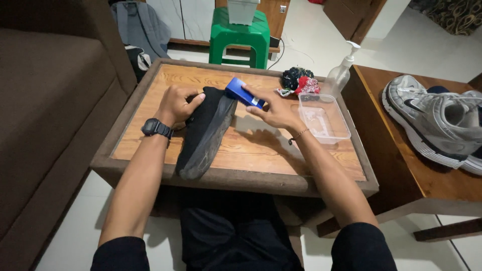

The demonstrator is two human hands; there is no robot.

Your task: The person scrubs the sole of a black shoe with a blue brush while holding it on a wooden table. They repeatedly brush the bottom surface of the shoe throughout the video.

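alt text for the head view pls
The left hand steadies a black shoe on its side on a wooden table, while the right hand presses a blue brush to it. A clear tub sits alongside.

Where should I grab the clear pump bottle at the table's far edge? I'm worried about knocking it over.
Grip the clear plastic pump bottle around its wide lower body, coming from the near side over the clear rectangular container. It stands upright, and the narrow pump head would likely tip it.
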